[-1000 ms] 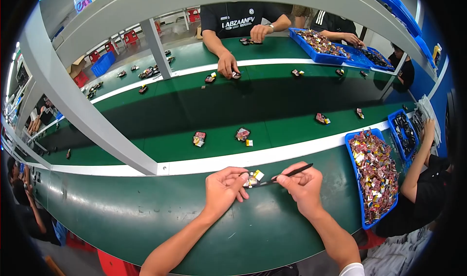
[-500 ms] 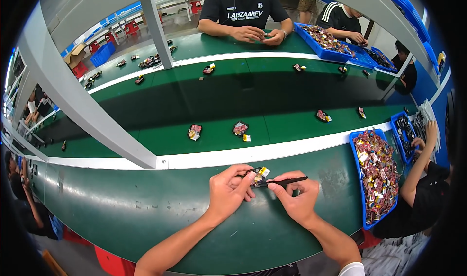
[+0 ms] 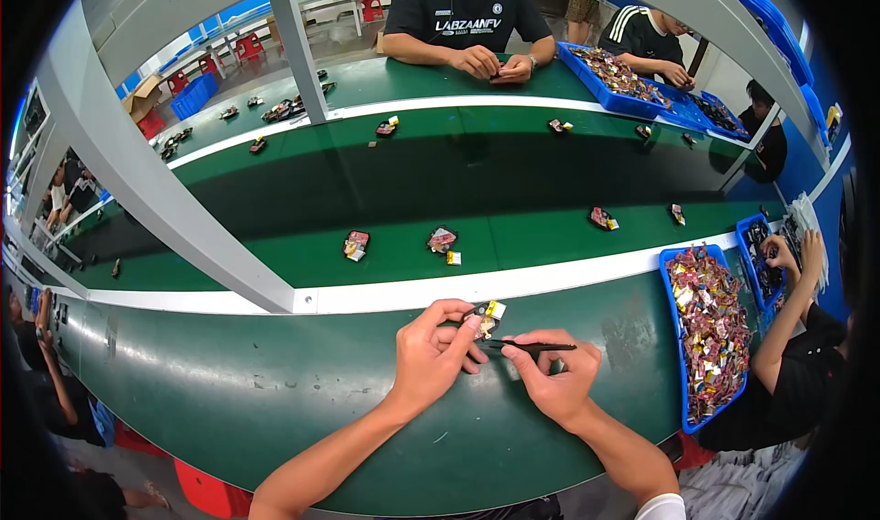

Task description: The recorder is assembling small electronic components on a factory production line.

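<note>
Over the green bench, my left hand (image 3: 431,355) is closed round a small black electronic assembly (image 3: 483,318), its fingers covering part of it. A small white and yellow piece, which looks like a battery, sticks up from the assembly's far side. Black tweezers (image 3: 543,347) are pinched in my right hand (image 3: 555,373), their thin tips pointing left at the near edge of the assembly. Whether the tips touch it or grip a part is too small to tell.
A blue tray (image 3: 679,355) heaped with small red, white and yellow parts stands to my right, beside a co-worker's arm (image 3: 790,314). Beyond a white rail (image 3: 440,287), a green conveyor belt (image 3: 532,240) carries several similar assemblies. A grey post (image 3: 174,190) slants at left. Another person sits opposite.
The assembly has tilted in my left hand, showing more of its face, and the tweezer tips now lie at its near edge. Pieces on the near belt have shifted slightly left.
</note>
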`<action>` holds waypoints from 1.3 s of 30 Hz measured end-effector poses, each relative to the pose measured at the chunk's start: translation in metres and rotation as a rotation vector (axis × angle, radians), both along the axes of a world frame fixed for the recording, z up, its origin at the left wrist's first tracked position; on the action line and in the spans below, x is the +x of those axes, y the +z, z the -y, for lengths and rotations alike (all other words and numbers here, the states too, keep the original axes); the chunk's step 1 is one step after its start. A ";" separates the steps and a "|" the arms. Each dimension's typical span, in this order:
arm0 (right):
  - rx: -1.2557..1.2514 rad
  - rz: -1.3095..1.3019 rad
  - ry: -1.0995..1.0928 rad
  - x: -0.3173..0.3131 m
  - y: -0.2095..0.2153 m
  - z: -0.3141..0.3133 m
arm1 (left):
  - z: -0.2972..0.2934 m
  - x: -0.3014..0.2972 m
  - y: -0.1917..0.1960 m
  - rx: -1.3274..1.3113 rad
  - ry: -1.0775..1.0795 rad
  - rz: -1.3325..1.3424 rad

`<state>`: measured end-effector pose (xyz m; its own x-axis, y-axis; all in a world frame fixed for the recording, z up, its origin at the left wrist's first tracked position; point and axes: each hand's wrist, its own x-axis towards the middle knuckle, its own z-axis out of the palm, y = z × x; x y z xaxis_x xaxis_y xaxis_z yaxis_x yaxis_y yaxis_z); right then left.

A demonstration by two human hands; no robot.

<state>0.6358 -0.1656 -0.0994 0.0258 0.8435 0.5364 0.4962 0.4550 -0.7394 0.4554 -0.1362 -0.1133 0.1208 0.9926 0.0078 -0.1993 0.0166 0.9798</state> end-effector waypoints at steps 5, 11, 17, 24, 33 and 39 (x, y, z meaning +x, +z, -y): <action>-0.022 -0.038 -0.022 -0.003 -0.002 0.002 | 0.000 -0.004 0.003 -0.012 -0.065 -0.020; -0.309 -0.308 -0.004 0.005 -0.001 0.000 | 0.000 -0.001 0.003 0.034 -0.060 -0.005; -0.741 -0.647 0.123 0.008 0.024 -0.008 | 0.003 -0.004 -0.008 0.089 -0.084 0.002; -0.715 -0.674 0.116 0.003 0.027 -0.006 | 0.004 -0.007 -0.004 0.131 -0.031 -0.003; -0.263 -0.304 0.036 -0.001 0.011 0.001 | 0.004 -0.007 -0.003 0.121 0.001 -0.038; -0.209 -0.158 0.008 -0.001 0.007 0.001 | 0.004 -0.006 -0.006 0.127 -0.001 -0.026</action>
